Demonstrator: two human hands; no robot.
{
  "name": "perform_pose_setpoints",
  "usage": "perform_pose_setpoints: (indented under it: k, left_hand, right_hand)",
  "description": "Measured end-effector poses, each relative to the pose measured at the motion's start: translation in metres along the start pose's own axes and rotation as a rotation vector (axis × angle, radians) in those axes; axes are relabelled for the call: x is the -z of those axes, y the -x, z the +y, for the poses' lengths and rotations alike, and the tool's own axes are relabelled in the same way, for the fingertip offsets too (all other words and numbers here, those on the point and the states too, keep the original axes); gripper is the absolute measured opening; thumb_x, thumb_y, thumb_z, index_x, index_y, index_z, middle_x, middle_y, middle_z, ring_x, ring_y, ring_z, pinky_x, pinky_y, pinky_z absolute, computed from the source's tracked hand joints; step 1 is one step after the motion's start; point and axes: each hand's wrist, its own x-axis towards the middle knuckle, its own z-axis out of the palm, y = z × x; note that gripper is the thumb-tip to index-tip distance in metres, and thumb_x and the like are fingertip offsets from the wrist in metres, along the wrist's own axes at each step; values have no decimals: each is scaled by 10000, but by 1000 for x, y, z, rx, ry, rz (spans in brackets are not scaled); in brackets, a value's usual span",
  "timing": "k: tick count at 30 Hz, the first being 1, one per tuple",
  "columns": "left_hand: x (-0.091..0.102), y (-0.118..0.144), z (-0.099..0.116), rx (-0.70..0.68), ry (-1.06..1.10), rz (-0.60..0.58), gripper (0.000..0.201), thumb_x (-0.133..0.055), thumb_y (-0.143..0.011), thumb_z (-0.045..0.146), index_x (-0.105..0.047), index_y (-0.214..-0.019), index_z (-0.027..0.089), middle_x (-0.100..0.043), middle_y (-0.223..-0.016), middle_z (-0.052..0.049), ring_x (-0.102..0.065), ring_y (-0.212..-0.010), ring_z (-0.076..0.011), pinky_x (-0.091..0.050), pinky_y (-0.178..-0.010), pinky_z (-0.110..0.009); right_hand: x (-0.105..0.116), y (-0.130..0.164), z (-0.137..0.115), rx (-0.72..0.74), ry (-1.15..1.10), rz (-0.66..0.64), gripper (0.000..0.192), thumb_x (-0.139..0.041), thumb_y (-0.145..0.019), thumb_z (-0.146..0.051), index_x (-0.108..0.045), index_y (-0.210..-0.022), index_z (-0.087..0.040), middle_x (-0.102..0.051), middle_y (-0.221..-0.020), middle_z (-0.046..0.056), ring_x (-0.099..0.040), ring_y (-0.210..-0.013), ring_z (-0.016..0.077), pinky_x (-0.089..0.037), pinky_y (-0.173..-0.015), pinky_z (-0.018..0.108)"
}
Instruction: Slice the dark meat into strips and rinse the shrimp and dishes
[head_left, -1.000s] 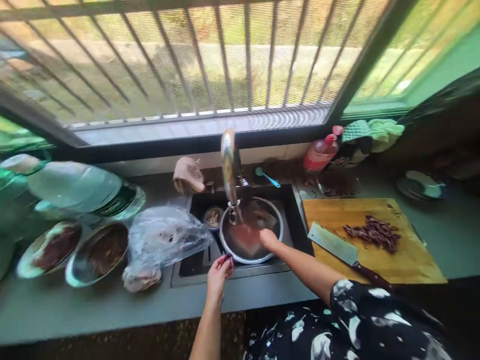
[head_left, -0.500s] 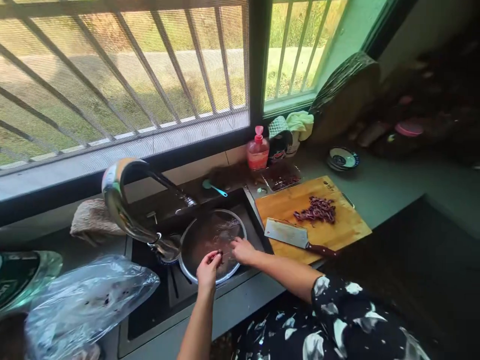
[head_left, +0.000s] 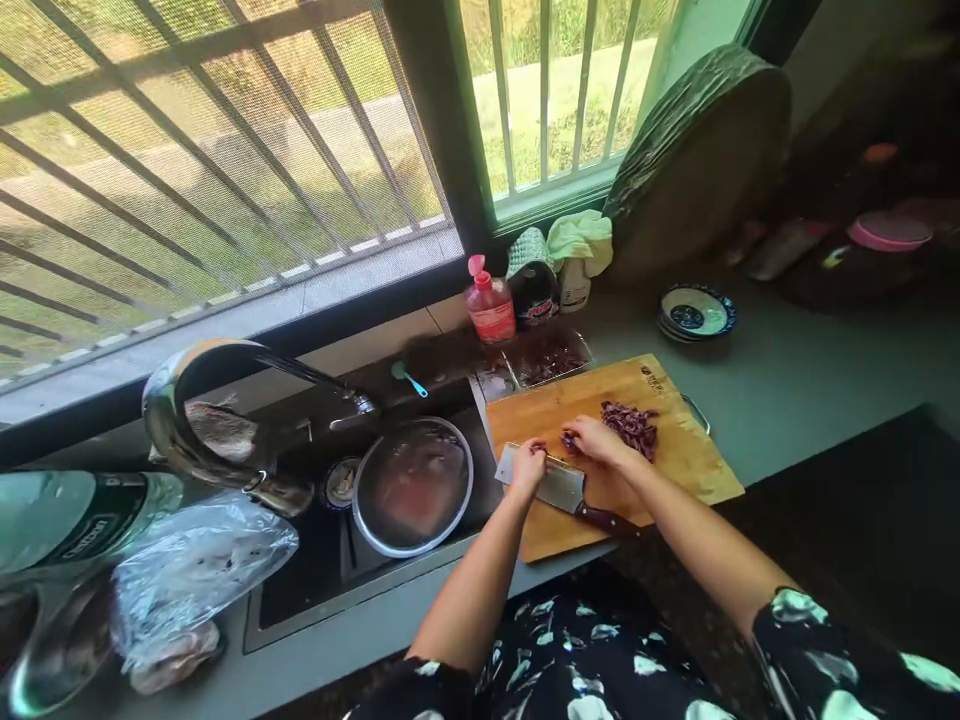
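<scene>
Head view: dark purplish-red strips (head_left: 628, 420), apparently already cut, lie heaped on the rectangular wooden cutting board (head_left: 536, 405). The right hand (head_left: 591, 440) pinches a small dark-purple piece (head_left: 568, 438) beside them; the left hand (head_left: 529, 466) is over the steel-bladed cleaver (head_left: 561, 486), its grip unclear. Whether the round metal-rimmed basin (head_left: 397, 552) of reddish water hides more cannot be told. Cleaver handle reaches the board's front edge; grey desk (head_left: 810, 400) extends rightward.

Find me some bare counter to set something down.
The widest free patch is the counter right of the cutting board, in front of the stacked dishes. A smaller one on the board lies between the tray and the left hand. It's crowded left of the sink around the plastic bag and big bottle.
</scene>
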Motion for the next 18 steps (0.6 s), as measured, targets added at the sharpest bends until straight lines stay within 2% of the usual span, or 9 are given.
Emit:
perform_pose_setpoints:
  k: [2, 4, 8, 11, 13, 16, 18]
  left_hand:
    - [-26, -9, 3, 54, -88, 21, 200, -546, -647, 158, -640, -823, 143, -587, -565, -27, -544, -552, -143, -417, -569, -239]
    - [-45, -17, 5, 78, -142, 40, 149, -579, -604, 132, -647, -736, 142, -591, -558, -30, -558, -598, -159, -414, -588, -238]
    - [-66, -27, 7, 106, -184, 85, 111, -616, -540, 91, -641, -638, 136, -578, -520, -29, -561, -613, -167, -405, -569, -228]
    - [-74, -28, 9, 117, -110, 119, 137, -617, -543, 98, -643, -673, 134, -561, -504, -13, -536, -547, -138, -397, -524, -215]
    - [-76, -24, 10, 104, 22, 107, 178, -616, -553, 124, -643, -729, 131, -565, -530, -4, -507, -495, -108, -389, -491, -204]
    - [-73, -15, 14, 69, 261, 27, 254, -623, -553, 161, -633, -801, 113, -574, -590, -12, -470, -451, -75, -377, -456, -194]
    - [-70, -7, 18, 43, 340, -39, 286, -636, -548, 182, -630, -822, 102, -570, -611, -15, -452, -445, -61, -368, -446, -187]
  right_hand:
    - [2, -7, 7, 45, -5, -84, 343, -475, -717, -138, -609, -1023, -218, -595, -951, 66, -556, -855, 168, -386, -727, 227]
    - [1, -13, 13, 66, -28, -101, 329, -499, -688, -139, -624, -984, -211, -602, -920, 72, -563, -832, 181, -390, -695, 234]
    - [1, -18, 22, 120, -105, -120, 337, -493, -662, -90, -626, -950, -202, -624, -925, 63, -560, -870, 178, -390, -719, 229]
    - [5, -16, 26, 143, -174, -118, 351, -453, -688, -71, -607, -978, -194, -640, -931, 45, -566, -867, 148, -394, -744, 215]
    - [10, -11, 29, 138, -242, -94, 349, -426, -713, -86, -587, -1008, -178, -646, -922, 41, -575, -828, 131, -407, -727, 211]
    - [18, -2, 34, 137, -444, -32, 306, -427, -710, -122, -606, -953, -175, -657, -872, 26, -582, -772, 127, -424, -710, 225]
    - [21, 4, 38, 159, -575, -4, 271, -449, -689, -146, -630, -887, -184, -661, -844, 15, -581, -756, 131, -427, -712, 237]
